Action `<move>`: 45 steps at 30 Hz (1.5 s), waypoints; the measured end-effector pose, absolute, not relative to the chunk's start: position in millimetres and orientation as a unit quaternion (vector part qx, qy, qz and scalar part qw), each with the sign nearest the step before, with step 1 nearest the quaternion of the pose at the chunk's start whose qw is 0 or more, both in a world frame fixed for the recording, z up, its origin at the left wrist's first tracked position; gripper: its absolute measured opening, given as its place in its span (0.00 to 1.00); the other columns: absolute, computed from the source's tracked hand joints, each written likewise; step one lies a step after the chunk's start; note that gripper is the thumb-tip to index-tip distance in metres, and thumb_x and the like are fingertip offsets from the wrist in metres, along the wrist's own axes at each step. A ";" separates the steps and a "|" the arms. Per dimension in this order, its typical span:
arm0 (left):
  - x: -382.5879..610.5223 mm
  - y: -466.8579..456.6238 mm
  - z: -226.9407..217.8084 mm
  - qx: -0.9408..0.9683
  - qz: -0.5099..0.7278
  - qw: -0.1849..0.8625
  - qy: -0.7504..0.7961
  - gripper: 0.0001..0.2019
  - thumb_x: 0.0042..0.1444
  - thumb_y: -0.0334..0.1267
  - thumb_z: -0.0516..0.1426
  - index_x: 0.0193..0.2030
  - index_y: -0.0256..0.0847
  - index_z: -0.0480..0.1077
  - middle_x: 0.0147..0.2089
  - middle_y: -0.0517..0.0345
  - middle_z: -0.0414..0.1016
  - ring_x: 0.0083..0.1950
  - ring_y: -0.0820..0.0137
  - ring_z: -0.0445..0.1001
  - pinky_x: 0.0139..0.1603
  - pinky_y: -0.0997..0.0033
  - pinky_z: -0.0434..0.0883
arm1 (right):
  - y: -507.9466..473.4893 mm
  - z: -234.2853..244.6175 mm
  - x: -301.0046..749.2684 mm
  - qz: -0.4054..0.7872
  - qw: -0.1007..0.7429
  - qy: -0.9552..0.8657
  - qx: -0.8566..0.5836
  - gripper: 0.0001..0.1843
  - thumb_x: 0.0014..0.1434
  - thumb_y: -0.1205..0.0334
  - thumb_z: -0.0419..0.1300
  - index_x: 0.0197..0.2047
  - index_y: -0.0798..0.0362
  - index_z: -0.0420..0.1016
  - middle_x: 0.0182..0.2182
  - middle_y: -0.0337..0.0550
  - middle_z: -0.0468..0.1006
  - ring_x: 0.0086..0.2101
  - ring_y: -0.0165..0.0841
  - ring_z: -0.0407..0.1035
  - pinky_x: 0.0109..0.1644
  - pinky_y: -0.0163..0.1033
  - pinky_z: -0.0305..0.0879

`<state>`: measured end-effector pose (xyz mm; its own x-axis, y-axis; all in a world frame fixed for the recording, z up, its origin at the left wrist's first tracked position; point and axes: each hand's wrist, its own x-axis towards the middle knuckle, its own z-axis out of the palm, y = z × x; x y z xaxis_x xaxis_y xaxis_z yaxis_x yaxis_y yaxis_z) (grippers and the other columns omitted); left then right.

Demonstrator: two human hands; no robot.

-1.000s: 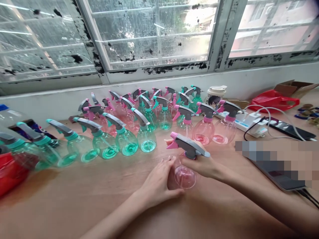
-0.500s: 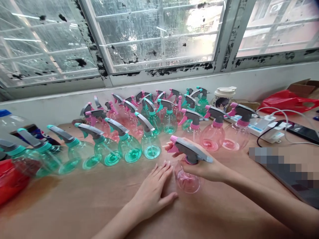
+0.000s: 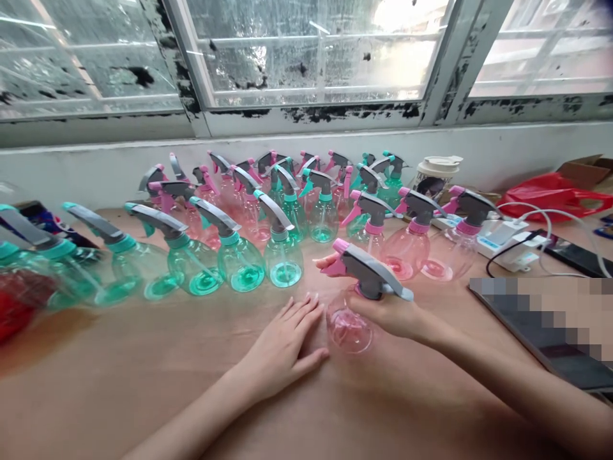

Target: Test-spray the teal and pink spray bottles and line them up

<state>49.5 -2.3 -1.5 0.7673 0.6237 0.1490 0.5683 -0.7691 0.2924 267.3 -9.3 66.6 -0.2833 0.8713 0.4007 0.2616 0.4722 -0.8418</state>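
Wrapped round the neck of a clear pink spray bottle (image 3: 350, 329) is my right hand (image 3: 383, 313); the bottle's grey and pink trigger head shows above the grip, and some fingers are hidden behind it. My left hand (image 3: 282, 348) lies flat on the table (image 3: 167, 383), its fingers stretched toward the pink bottle but apart from it. Beyond the left hand runs a row of green spray bottles, the closest being a green spray bottle (image 3: 283, 259). Behind the held one stand several pink bottles, among them a pink spray bottle (image 3: 407, 252).
More pink and green bottles crowd toward the window wall. A lidded paper cup (image 3: 435, 176), a white power strip (image 3: 514, 249) with cables, a red plastic bag (image 3: 550, 198) and a dark flat device (image 3: 536, 338) are on the right. Another red bag (image 3: 19, 306) lies far left.
The view has tilted down and shifted slightly, so the bottles appear higher and the left-hand ones further left. My right hand keeps its hold on the pink bottle; my left hand still lies flat.
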 end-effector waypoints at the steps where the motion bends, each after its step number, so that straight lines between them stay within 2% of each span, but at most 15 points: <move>1: 49.9 -2.5 -1.5 0.933 0.120 0.115 0.320 0.30 0.66 0.49 0.55 0.70 0.40 0.54 0.72 0.46 0.53 0.72 0.56 0.51 0.71 0.47 0.48 | -9.7 67.7 267.6 0.330 0.447 -0.729 -0.400 0.32 0.48 0.72 0.52 0.57 0.44 0.68 0.48 0.41 0.77 0.29 0.29 0.71 0.38 0.38 0.73; 4: 50.4 -3.0 -0.6 0.934 0.110 0.112 0.321 0.30 0.66 0.50 0.54 0.71 0.41 0.53 0.73 0.46 0.52 0.73 0.57 0.50 0.71 0.47 0.48 | -10.4 70.8 268.5 0.322 0.427 -0.724 -0.436 0.29 0.48 0.71 0.52 0.54 0.46 0.71 0.38 0.38 0.78 0.19 0.25 0.60 0.25 0.34 0.64; 6: 50.5 -3.2 0.5 0.935 0.102 0.109 0.321 0.30 0.66 0.50 0.54 0.70 0.39 0.53 0.73 0.45 0.52 0.73 0.57 0.49 0.71 0.48 0.48 | -9.9 70.6 268.8 0.314 0.425 -0.724 -0.444 0.26 0.47 0.71 0.52 0.50 0.47 0.72 0.32 0.36 0.77 0.18 0.25 0.55 0.22 0.34 0.59; 8: 50.4 -3.3 1.2 0.936 0.097 0.106 0.321 0.30 0.66 0.49 0.54 0.70 0.37 0.54 0.73 0.44 0.52 0.73 0.58 0.48 0.71 0.48 0.48 | -8.5 68.1 269.2 0.301 0.439 -0.730 -0.428 0.23 0.48 0.71 0.52 0.47 0.48 0.73 0.31 0.36 0.76 0.18 0.25 0.56 0.24 0.34 0.60; 11: 50.2 -2.8 1.0 0.938 0.096 0.100 0.317 0.30 0.67 0.49 0.54 0.70 0.35 0.54 0.73 0.43 0.52 0.73 0.59 0.48 0.71 0.49 0.48 | -6.2 62.6 269.9 0.270 0.471 -0.736 -0.404 0.19 0.50 0.72 0.54 0.44 0.49 0.72 0.36 0.39 0.77 0.23 0.27 0.63 0.30 0.35 0.65; 14: 50.0 -2.2 -0.3 0.938 0.096 0.097 0.317 0.30 0.67 0.49 0.54 0.69 0.35 0.55 0.72 0.43 0.53 0.73 0.58 0.49 0.71 0.49 0.48 | -5.7 59.8 270.9 0.256 0.479 -0.735 -0.406 0.12 0.56 0.67 0.57 0.44 0.49 0.72 0.37 0.40 0.78 0.24 0.28 0.67 0.31 0.36 0.66; 17: 50.1 -2.6 -0.7 0.937 0.099 0.098 0.321 0.30 0.66 0.49 0.54 0.69 0.35 0.56 0.72 0.42 0.54 0.73 0.57 0.49 0.71 0.48 0.49 | -6.3 59.7 271.5 0.253 0.483 -0.735 -0.403 0.08 0.60 0.59 0.59 0.43 0.49 0.72 0.35 0.40 0.78 0.26 0.30 0.70 0.33 0.37 0.68; 20: 50.2 -3.4 0.6 0.937 0.091 0.098 0.322 0.30 0.66 0.49 0.54 0.69 0.34 0.56 0.72 0.43 0.53 0.73 0.57 0.49 0.71 0.48 0.48 | -6.8 59.1 271.2 0.244 0.496 -0.734 -0.394 0.03 0.61 0.61 0.58 0.36 0.50 0.71 0.31 0.40 0.76 0.30 0.32 0.71 0.36 0.37 0.69; 28: 49.8 -1.9 0.9 0.936 0.081 0.100 0.328 0.30 0.67 0.51 0.53 0.70 0.37 0.55 0.73 0.44 0.51 0.73 0.57 0.50 0.71 0.48 0.48 | -8.6 57.4 271.4 0.235 0.507 -0.742 -0.370 0.03 0.60 0.65 0.57 0.37 0.51 0.71 0.27 0.37 0.72 0.27 0.30 0.68 0.32 0.36 0.66; 32: 49.0 -1.7 0.0 0.937 0.085 0.098 0.325 0.30 0.67 0.51 0.53 0.69 0.36 0.55 0.73 0.44 0.52 0.73 0.57 0.50 0.71 0.48 0.48 | -8.9 57.5 271.2 0.256 0.503 -0.733 -0.379 0.04 0.58 0.66 0.55 0.34 0.49 0.70 0.22 0.33 0.64 0.20 0.28 0.59 0.28 0.36 0.63; 34: 48.8 -1.9 -0.1 0.937 0.088 0.099 0.323 0.29 0.67 0.51 0.53 0.69 0.37 0.55 0.72 0.45 0.52 0.73 0.57 0.51 0.71 0.48 0.49 | -9.5 58.0 270.4 0.267 0.503 -0.728 -0.382 0.05 0.58 0.67 0.54 0.32 0.49 0.70 0.21 0.33 0.64 0.20 0.28 0.57 0.26 0.36 0.61; 36: 48.7 -2.0 -0.2 0.937 0.089 0.098 0.323 0.29 0.67 0.51 0.53 0.69 0.38 0.55 0.73 0.45 0.52 0.73 0.57 0.51 0.71 0.48 0.49 | -10.0 58.3 269.8 0.276 0.501 -0.725 -0.382 0.06 0.58 0.67 0.54 0.34 0.49 0.72 0.23 0.35 0.67 0.21 0.29 0.61 0.28 0.36 0.63; 39: 48.9 -2.1 -0.1 0.938 0.090 0.094 0.321 0.29 0.68 0.51 0.52 0.69 0.39 0.55 0.73 0.45 0.51 0.73 0.57 0.50 0.71 0.48 0.49 | -10.0 57.4 270.1 0.284 0.495 -0.727 -0.381 0.14 0.58 0.67 0.54 0.46 0.49 0.75 0.29 0.39 0.76 0.26 0.32 0.68 0.35 0.39 0.69; 41: 49.1 -2.4 -0.2 0.938 0.092 0.094 0.319 0.29 0.68 0.51 0.52 0.70 0.38 0.54 0.73 0.45 0.51 0.73 0.57 0.50 0.71 0.48 0.49 | -9.3 55.9 271.1 0.288 0.487 -0.730 -0.385 0.19 0.59 0.67 0.54 0.53 0.48 0.74 0.33 0.40 0.79 0.29 0.34 0.71 0.38 0.41 0.71; 45: 49.0 -2.8 -1.1 0.939 0.095 0.094 0.316 0.29 0.68 0.51 0.53 0.69 0.38 0.55 0.73 0.44 0.51 0.73 0.57 0.50 0.71 0.48 0.49 | -7.4 53.0 273.3 0.296 0.473 -0.739 -0.378 0.24 0.60 0.67 0.55 0.60 0.47 0.69 0.35 0.41 0.80 0.28 0.33 0.72 0.36 0.40 0.72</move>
<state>49.0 -2.8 -1.1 0.7823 0.6115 0.1189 0.5756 -0.7826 0.2371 273.3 -7.4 53.0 -0.2674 0.8384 0.4749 0.2789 0.5391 -0.7947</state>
